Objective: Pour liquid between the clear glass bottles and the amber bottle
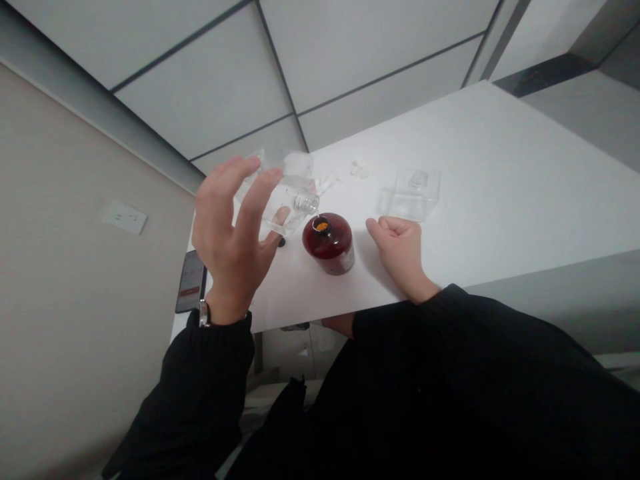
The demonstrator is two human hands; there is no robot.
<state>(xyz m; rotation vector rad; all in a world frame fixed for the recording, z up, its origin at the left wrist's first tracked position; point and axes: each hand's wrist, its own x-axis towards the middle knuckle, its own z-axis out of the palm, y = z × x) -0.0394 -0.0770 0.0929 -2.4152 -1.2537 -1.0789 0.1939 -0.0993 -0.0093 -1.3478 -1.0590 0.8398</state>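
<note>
My left hand (237,223) is closed round a clear square bottle (287,200), tilted on its side with its threaded neck pointing right. The neck hangs just above the open mouth of a dark red bottle (327,247), and a thin stream of liquid seems to run between them. Something orange shows inside the red bottle's mouth, and a pale label sits on its side. To the right of the red bottle, my right hand (400,250) rests on the table as a loose fist, apart from it. Whether anything lies inside that fist is hidden.
A second clear square bottle (410,195) is on the white table (500,180) beyond my right hand. Small clear pieces (359,169) lie near the back. A phone (191,283) is at the left edge, by a wall with a socket (126,217). Panels (390,87) border the back.
</note>
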